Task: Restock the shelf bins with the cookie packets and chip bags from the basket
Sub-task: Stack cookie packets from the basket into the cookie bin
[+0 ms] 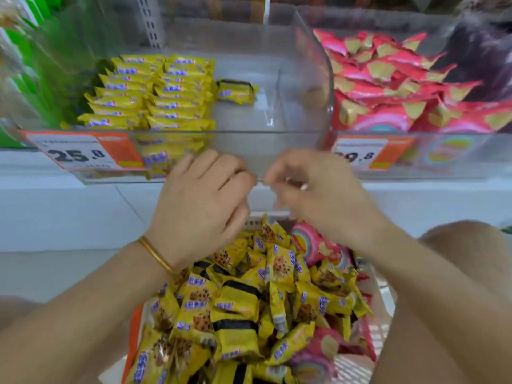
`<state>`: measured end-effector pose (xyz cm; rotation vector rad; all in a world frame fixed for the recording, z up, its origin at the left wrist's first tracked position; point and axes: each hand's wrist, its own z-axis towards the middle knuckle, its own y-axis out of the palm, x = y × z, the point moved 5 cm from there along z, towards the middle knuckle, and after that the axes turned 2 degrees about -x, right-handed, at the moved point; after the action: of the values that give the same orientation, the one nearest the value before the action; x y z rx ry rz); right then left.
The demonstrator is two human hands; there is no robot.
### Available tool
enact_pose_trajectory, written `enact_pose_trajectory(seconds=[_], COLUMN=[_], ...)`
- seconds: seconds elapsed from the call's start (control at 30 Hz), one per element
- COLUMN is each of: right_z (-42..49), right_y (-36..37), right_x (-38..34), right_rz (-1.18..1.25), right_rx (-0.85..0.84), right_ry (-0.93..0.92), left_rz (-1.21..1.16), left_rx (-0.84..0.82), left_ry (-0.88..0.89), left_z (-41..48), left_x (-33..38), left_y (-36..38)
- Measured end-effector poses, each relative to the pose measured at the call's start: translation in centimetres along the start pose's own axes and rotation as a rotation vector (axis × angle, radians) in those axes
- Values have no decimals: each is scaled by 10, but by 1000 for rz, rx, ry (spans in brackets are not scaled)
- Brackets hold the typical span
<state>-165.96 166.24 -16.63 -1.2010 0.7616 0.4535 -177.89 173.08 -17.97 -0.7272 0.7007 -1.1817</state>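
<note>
We took the clear bin as landmark. Both hands hovered just in front of its front wall, above the basket.

Left hand: fingers curled loosely inward, knuckles up, a gold bangle at the wrist. We saw no packet in it. Right hand: fingers bunched toward the left hand, blurred; something small and pale showed at the fingertips, but we could not tell whether it was pinched or what it was. Whether the two hands touched we could not tell either.

Inside the bin, the left half held yellow cookie packets in two tidy rows. One stray packet lay just right of the rows. The right half of the bin was bare. The neighbouring bin to the right held pink chip bags, heaped. Price tags hung on the front walls: one at the bin's left, another on the neighbour's front.

Below the bin, the basket was piled with loose cookie packets, with a few chip bags along its right side.

Judgement: cookie restocking was under way, roughly half done, with the hands between loads. The next move called for a reach down into the basket, a handful of yellow packets gathered, then lifted over the front wall and laid into the bare right half, aligned with the rows. Chip bags would go to the neighbour afterward.
</note>
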Motion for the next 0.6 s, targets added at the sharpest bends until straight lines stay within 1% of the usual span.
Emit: enact_pose_trajectory(seconds=[0.07, 0.13, 0.2, 0.27, 0.43, 0.6], right_z=[-11, -14, -20, -30, -36, -34], right_y=[28, 56, 82, 103, 112, 100], right_x=[42, 89, 126, 148, 154, 149], right_rz=[-220, -441, -575, -669, -768, -723], right_rx=[-221, -393, -534, -648, -663, -569], right_ry=[107, 189, 255, 297, 313, 270], left_rz=[-24, -68, -95, -101, -160, -201], left_rx=[-126, -231, -304, -350, -412, -497], left_ry=[-3, -11, -21, -27, -37, -20], left_z=[-10, -16, -19, -20, -22, -27], left_x=[8, 12, 15, 16, 16, 22], left_y=[17, 32, 44, 53, 64, 74])
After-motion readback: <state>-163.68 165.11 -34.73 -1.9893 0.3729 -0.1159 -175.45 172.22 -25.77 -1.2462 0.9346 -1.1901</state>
